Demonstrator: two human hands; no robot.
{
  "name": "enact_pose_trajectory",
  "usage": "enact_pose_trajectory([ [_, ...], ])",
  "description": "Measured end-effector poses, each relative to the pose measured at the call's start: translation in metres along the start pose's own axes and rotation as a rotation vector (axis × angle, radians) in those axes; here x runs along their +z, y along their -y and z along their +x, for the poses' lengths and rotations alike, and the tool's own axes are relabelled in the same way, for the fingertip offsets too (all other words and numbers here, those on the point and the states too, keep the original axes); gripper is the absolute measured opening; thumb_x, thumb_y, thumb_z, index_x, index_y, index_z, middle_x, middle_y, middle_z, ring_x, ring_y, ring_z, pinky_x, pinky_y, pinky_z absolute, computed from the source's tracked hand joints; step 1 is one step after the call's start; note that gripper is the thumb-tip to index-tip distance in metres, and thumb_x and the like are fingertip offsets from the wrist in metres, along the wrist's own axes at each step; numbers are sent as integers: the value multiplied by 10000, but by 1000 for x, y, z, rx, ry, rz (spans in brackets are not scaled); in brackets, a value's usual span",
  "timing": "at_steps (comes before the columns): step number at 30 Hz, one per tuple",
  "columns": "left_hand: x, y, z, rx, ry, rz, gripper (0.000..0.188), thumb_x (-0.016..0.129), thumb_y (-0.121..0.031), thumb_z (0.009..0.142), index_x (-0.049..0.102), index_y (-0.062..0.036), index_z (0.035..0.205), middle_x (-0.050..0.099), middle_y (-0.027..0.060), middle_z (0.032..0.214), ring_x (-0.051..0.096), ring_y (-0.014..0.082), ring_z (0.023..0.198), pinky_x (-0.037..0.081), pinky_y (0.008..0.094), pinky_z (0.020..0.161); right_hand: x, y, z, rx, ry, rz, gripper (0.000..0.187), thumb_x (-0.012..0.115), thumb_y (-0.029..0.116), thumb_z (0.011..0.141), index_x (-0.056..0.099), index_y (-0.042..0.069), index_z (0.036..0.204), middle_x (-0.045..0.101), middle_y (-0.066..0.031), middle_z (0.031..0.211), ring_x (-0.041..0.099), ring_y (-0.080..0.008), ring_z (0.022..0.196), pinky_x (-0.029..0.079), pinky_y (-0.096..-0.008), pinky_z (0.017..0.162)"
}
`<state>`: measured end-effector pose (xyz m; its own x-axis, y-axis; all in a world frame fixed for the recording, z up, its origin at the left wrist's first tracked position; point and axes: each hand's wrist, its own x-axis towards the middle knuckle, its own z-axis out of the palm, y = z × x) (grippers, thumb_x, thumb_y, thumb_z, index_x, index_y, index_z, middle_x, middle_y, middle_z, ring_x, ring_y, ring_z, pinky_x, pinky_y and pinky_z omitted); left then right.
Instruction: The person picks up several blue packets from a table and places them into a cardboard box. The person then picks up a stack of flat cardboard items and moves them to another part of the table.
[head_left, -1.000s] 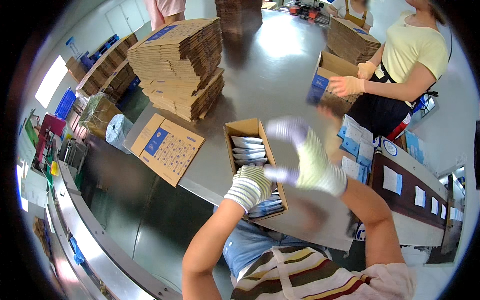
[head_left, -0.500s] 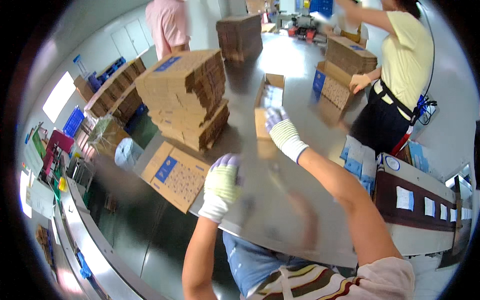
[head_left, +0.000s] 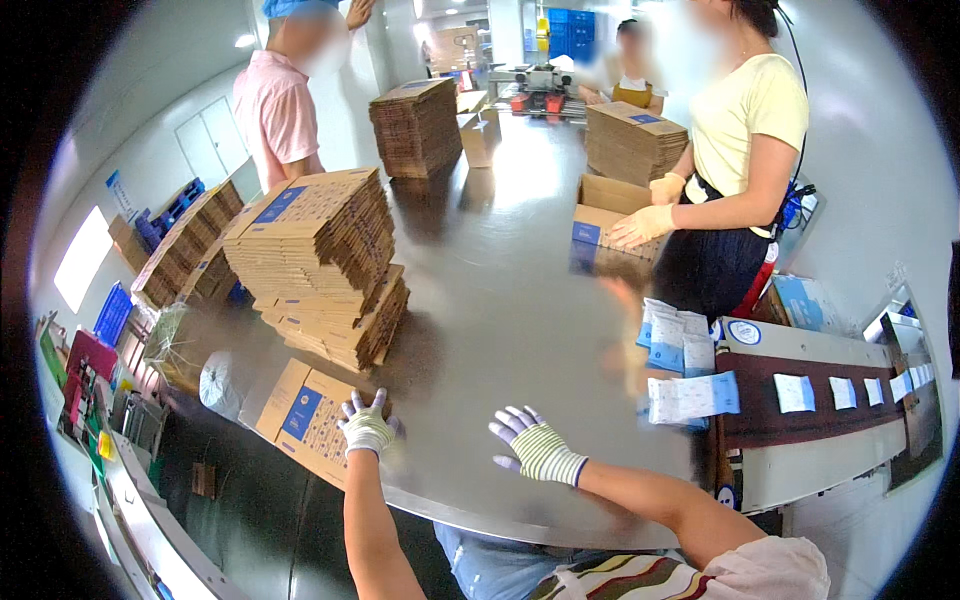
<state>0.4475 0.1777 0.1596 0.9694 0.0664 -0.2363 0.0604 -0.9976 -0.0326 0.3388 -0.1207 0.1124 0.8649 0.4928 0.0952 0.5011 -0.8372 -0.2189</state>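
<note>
Presently, a flat carton (head_left: 300, 420) is located on the surface (head_left: 480, 330), just on the near side of the leaning stack (head_left: 310, 265) of folded cartons, which is taken as the reference for all positions. As seen, the long axis of the flat carton is slanted from its far-left end toward the near right, so that its right-hand edge is presented to the left hand (head_left: 368, 430). That hand is placed on the near side of the stack, with the fingers spread and laid over this right-hand edge; nothing is seen to be pinched, and whether the edge is pressed cannot be told. From the left fingers, the body of the carton is found directly to the left. The right hand (head_left: 540, 452) is positioned farther to the right of the stack, above or upon the bare surface, with its fingers moderately spread, its thumb held apart and nothing gripped; it is well separated from the carton, so the left hand is the nearer. Well to the right of the stack, blue-and-white packets (head_left: 690, 398) are heaped beside a conveyor (head_left: 752, 405). Beyond them, also right of the stack, an uncovered box (head_left: 610, 197) is attended by a co-worker's gloved hands (head_left: 645, 226).
</note>
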Motion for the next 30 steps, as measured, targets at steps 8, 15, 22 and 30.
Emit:
enact_pose_trajectory([
  [8, 49, -1, -110, 236, -261, -90, 701, 605, -503, 751, 415, -151, 1326, 235, 275, 1424, 225, 492, 1291, 167, 639, 1033, -8, 3, -3, -10, -83, 89, 594, 448, 449, 909, 434, 16, 1317, 384, -199, 1387, 328, -338, 1314, 206, -470, 1119],
  [15, 72, 2, -200, 520, -242, 260, 747, 686, -279, 692, 378, -225, 1371, 263, 230, 1423, 288, 462, 1271, 251, 597, 1026, -4, 4, -4, 4, -129, 92, 578, 466, 441, 901, 467, 13, 1289, 421, -190, 1355, 331, -329, 1312, 205, -458, 1122],
  [22, -31, -13, -247, 531, -584, -291, 441, 535, -21, 815, 502, -92, 1248, 529, 164, 1222, 536, 307, 1101, 438, 422, 931, -34, -12, -14, 119, -82, 653, 495, 562, 413, 887, 553, 21, 1189, 527, -208, 1268, 496, -366, 1179, 405, -419, 998],
  [30, -62, -30, -263, 251, -571, -1453, 349, 618, -89, 864, 484, -24, 1180, 573, 62, 1062, 531, 148, 1009, 421, 301, 902, -131, -33, 1, 194, -481, 1478, 518, 482, 471, 938, 548, 37, 1214, 613, -39, 1076, 551, -125, 977, 452, -282, 848],
])
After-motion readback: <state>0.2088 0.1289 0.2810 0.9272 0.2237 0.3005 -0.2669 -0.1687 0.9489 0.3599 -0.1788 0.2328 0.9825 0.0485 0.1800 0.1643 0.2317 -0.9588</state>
